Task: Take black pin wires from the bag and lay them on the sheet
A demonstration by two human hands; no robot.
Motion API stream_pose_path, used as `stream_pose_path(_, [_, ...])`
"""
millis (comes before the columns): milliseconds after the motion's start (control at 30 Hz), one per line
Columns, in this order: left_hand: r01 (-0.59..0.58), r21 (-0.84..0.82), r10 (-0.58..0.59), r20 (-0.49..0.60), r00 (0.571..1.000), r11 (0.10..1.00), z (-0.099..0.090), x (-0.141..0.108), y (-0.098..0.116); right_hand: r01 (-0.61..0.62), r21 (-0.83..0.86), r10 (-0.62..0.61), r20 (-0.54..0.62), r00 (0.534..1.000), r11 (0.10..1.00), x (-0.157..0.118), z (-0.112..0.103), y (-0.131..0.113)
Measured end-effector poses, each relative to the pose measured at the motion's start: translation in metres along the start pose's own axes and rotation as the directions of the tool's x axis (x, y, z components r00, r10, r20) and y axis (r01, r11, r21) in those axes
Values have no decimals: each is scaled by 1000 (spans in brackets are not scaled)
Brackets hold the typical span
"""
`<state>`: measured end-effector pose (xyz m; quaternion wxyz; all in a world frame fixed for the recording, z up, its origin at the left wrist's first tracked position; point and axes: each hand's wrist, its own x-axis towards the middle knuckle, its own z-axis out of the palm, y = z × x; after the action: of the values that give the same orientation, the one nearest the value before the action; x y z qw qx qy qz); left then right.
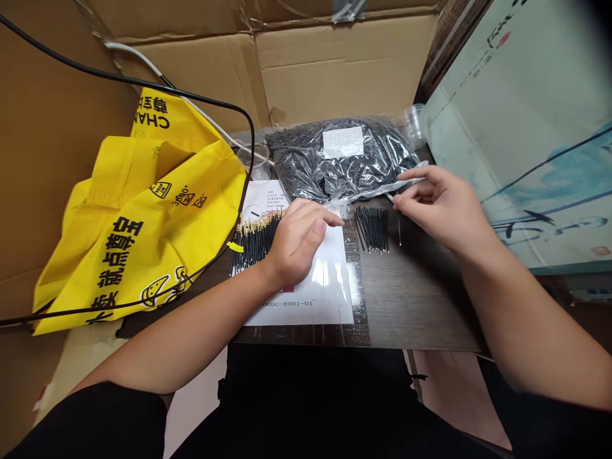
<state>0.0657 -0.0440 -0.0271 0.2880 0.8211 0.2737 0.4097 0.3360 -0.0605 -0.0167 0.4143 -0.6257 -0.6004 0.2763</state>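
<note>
My left hand (301,242) is over the right part of a bundle of thin black wires with gold ends (255,239), covering some of it. Its index finger points right, the thumb stands apart, and nothing shows in its grasp. By the front edge of a clear plastic bag packed with dark wire-like pieces (306,166), my right hand (437,204) has its thumb and curled fingers close together. A single thin black wire (400,231) shows just below the thumb; its upper end is hidden. To its left lies a row of short black wires with silver tips (371,231).
A printed white sheet (329,293) lies under my left hand on the dark table (425,293). A yellow bag (115,191) fills the left, crossed by a black cable (191,95). Cardboard (344,76) stands behind; clear plastic cups (415,126) and a pale printed panel (535,146) stand right.
</note>
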Motion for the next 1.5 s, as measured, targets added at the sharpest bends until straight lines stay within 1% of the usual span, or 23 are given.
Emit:
stream_pose_path(100, [14,-11,-15,-29,999,1000,1,0,-1,17,-240,-3,58,998,971,1,-5,4])
stream_pose_path(200, [33,-13,-33,-43,999,999,1,0,-2,74,-378,-51,70,996,923,1,-5,7])
stream_pose_path(267, [42,-10,-42,-43,998,999,1,0,-2,112,-422,-92,67,993,900,0,-3,10])
stream_pose_path(333, [47,-23,-48,-40,998,999,1,-1,-2,125,-454,-101,75,992,882,0,-2,12])
stream_pose_path(467, [63,-80,-68,-55,996,995,2,-3,-3,91,-494,-52,94,994,865,0,0,12])
stream_pose_path(567, [71,-130,-80,-65,995,989,1,-4,-4,46,-519,-13,67,998,854,-2,-1,8])
stream_pose_path(633, [43,-133,-45,-11,999,990,0,-5,-4,51,-520,-35,40,999,853,-3,1,3])
stream_pose_path(700, [-45,-92,56,120,991,995,-1,-5,-4,123,-490,-120,37,992,863,-4,5,-3])
stream_pose_path(733, [-112,-59,122,205,971,992,-2,-5,-3,189,-470,-181,62,981,862,-3,9,-7])
stream_pose_path(767, [-185,-25,185,284,941,982,-2,-5,-2,271,-453,-248,109,962,849,-3,13,-12])
stream_pose_path(800, [-257,12,237,348,907,966,-1,-4,-2,359,-440,-313,176,933,823,-1,18,-18])
stream_pose_path(867, [-382,90,312,421,852,920,0,-5,0,531,-426,-408,350,843,732,5,30,-31])
stream_pose_path(933, [-466,142,364,444,819,873,2,-5,2,659,-404,-445,506,739,634,16,44,-43])
stream_pose_path(967, [-491,155,383,446,809,857,3,-6,3,709,-389,-450,571,686,588,22,52,-48])
stream_pose_path(1000, [-508,159,397,447,802,847,4,-6,3,741,-380,-452,609,651,554,29,60,-52])
stream_pose_path(1033, [-516,159,405,446,798,841,4,-6,4,755,-383,-462,616,638,533,35,68,-55])
stream_pose_path(1100, [-520,157,411,443,797,840,4,-7,4,788,-362,-470,651,596,498,46,85,-57])
stream_pose_path(1167, [-518,158,411,438,800,841,3,-8,3,803,-334,-464,679,568,494,52,99,-57])
stream_pose_path(1200, [-516,161,409,434,803,842,3,-8,2,804,-329,-456,690,563,495,53,104,-56])
stream_pose_path(1267, [-511,160,411,418,810,844,2,-8,1,800,-338,-438,698,566,496,52,111,-56])
stream_pose_path(1400, [-507,166,427,359,830,846,0,-7,1,797,-365,-441,685,580,481,47,116,-56])
stream_pose_path(1500, [-493,192,417,330,847,849,-2,-5,3,812,-367,-473,673,569,454,46,117,-57])
